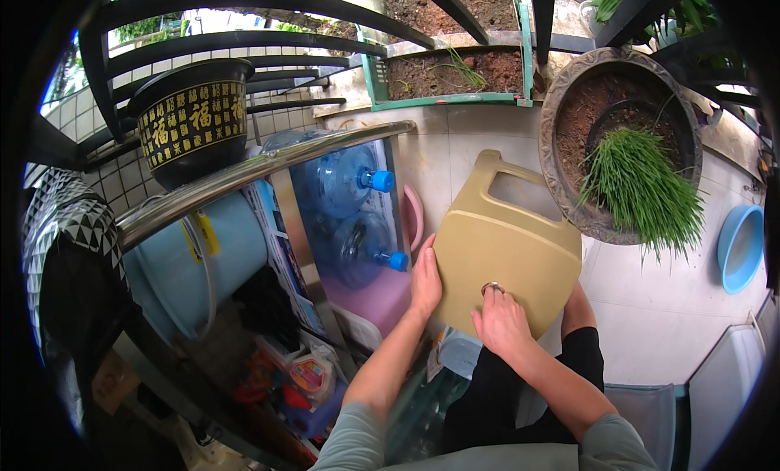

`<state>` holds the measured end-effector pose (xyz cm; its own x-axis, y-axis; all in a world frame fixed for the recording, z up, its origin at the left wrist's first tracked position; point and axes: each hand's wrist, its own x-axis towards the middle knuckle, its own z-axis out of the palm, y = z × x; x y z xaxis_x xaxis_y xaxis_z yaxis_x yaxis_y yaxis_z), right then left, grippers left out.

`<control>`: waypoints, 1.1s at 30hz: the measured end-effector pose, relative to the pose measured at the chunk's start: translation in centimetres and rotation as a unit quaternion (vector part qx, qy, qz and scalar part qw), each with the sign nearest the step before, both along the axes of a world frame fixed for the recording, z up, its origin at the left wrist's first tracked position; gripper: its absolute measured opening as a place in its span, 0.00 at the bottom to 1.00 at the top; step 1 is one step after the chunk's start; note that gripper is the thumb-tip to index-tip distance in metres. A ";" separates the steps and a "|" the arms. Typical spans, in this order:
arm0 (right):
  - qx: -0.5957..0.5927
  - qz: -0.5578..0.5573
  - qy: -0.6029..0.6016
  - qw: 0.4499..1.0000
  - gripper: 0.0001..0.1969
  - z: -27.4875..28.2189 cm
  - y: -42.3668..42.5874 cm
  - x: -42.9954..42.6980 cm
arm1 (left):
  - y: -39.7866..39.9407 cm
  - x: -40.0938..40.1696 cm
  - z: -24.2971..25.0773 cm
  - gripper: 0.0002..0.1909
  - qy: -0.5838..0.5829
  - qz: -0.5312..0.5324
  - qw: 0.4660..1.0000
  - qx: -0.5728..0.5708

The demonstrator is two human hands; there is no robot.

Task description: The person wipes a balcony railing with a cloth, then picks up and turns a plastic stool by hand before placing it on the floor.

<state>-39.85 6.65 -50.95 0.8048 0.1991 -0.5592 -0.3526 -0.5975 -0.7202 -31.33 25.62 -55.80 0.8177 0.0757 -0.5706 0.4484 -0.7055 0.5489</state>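
Observation:
A tan plastic stool or bin (512, 245), with a large rectangular cut-out at its far end, rests against my lap. My left hand (428, 279) lies flat along its left side, fingers extended. My right hand (501, 318) is at a small round metal ring (492, 288) set in the tan surface; its fingertips are in or on the ring, and whether they grip it is hidden. Just beyond the tan object, a round planter (560, 123) holds brown soil and a clump of long green grass-like leaves (646, 184).
Blue water jugs (344, 184) lie on a metal-framed rack (268, 160) to the left, beside a light blue bucket (225, 245). A black pot (195, 117) stands above. Black railings (244, 41) cross the top, near a green soil crate (451, 99). A blue basin (740, 248) is right.

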 end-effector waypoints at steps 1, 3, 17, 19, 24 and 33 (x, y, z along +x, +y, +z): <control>-0.003 0.007 -0.014 1.000 0.24 0.0 -0.1 0.0 | 0.1 -0.1 -0.1 0.28 0.004 -0.001 1.000 -0.009; -0.005 0.013 -0.028 0.999 0.24 -0.1 -0.4 0.0 | 0.3 -0.4 -0.3 0.28 0.007 -0.002 1.000 -0.016; 0.039 0.048 0.028 0.998 0.27 -0.8 -1.4 -0.1 | 1.0 -1.5 -0.9 0.28 0.028 -0.034 0.999 -0.002; 0.039 0.043 0.006 0.998 0.27 -0.7 -1.8 -0.3 | 1.1 -1.3 -1.2 0.28 0.028 -0.038 0.999 -0.004; 0.123 0.058 -0.139 0.981 0.23 -0.5 -5.7 0.1 | 1.3 -1.6 -1.5 0.30 -0.016 -0.068 0.998 0.005; -0.068 -0.014 -0.181 0.981 0.19 -5.9 -11.9 2.5 | 1.4 -2.2 -2.1 0.35 -0.034 -0.048 0.998 -0.002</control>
<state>-37.30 -5.20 -56.86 0.9596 0.1176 -0.2558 -0.1058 -0.6912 -0.7148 -33.50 26.98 -57.92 0.8584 -0.0071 -0.5129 0.3400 -0.7407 0.5794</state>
